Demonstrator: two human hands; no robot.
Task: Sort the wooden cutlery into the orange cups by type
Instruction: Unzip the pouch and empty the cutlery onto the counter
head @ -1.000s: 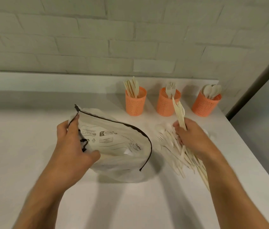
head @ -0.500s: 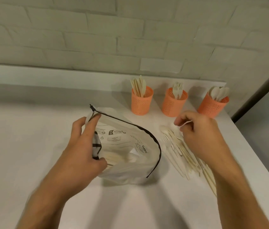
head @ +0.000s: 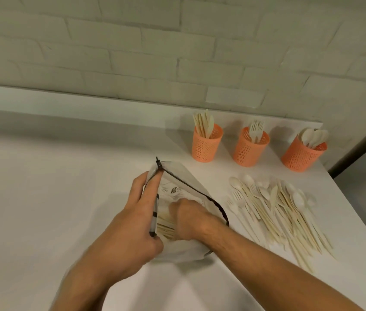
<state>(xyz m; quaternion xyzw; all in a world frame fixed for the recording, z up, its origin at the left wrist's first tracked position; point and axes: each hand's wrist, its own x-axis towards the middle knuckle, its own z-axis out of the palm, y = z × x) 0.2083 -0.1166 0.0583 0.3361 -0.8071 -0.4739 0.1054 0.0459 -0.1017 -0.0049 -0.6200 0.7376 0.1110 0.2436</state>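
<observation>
Left hand [head: 132,223] gripping white pouch [head: 191,189] rim; right hand [head: 191,221] reaching inside, fingers hidden, grasp impossible to tell; loose cutlery [head: 276,207] beside.

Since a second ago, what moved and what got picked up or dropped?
The right hand let go of the cutlery it held above the loose pile and reached into the white bag; its grip there is hidden. The left hand still holds the bag's edge open. The three orange cups are unchanged.
</observation>
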